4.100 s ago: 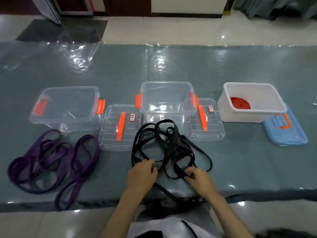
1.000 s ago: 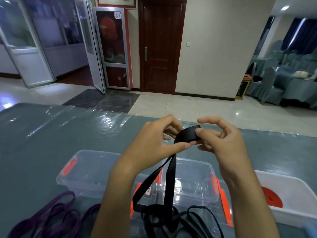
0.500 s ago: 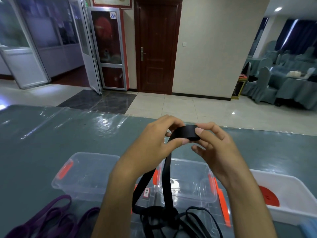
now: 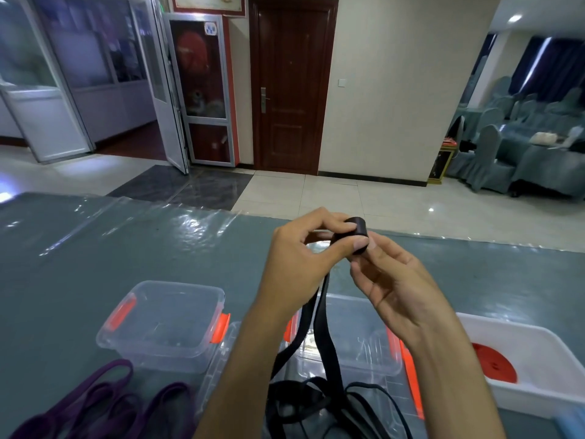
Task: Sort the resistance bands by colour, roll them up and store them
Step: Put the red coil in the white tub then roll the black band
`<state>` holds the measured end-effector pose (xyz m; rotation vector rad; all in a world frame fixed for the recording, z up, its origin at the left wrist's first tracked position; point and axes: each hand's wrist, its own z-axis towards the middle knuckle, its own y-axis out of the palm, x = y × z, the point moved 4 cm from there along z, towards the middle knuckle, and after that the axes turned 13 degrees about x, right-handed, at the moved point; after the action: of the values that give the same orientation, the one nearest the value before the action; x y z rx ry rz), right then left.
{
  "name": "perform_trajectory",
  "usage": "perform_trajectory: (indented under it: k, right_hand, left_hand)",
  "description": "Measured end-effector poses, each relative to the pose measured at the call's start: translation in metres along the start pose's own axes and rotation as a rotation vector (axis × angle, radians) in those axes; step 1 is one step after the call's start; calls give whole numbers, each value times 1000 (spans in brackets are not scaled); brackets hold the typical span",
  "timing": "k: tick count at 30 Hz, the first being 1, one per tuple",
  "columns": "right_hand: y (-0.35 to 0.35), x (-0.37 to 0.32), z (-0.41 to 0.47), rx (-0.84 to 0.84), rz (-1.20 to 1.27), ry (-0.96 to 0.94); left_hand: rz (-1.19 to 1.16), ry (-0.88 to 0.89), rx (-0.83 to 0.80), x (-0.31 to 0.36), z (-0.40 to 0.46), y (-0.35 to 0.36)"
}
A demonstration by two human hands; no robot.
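Black band, end wound into a small tight roll at frame centre, is pinched by left hand thumb and fingers; right hand supports it with curled fingertips, tail hanging to the tangle at lower centre. Risk: a slipping pinch lets the elastic roll spring open, or the tail snags in the tangle above the clear box.

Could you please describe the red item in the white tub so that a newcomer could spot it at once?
Start at the grey-green table and follow its row of tubs to the opaque white plastic tub at the far right. Inside it lies a flat, round red disc-like thing; what exactly it is I cannot tell. It is the only thing visible in any tub; the two clear tubs with orange latches look empty.
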<state>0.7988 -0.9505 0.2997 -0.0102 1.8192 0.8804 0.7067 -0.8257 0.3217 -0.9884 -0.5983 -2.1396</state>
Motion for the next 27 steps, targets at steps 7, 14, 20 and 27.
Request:
perform_trajectory:
  k: [7,14,20,27]
  right_hand:
    - [-8,4,4,31,71,7]
    - [-3,-2,5,49,-171,-135]
    - [6,-15,-5,-50,-218,-471]
    - [4,-21,-11,-32,-270,-620]
  left_hand:
    - [23,16,-75,-13,-6,9]
    - [-28,105,-28,-10,-3,-2]
    - [-83,78,-40,-8,1,-8]
    - [-129,-91,-151,-10,-1,-5]
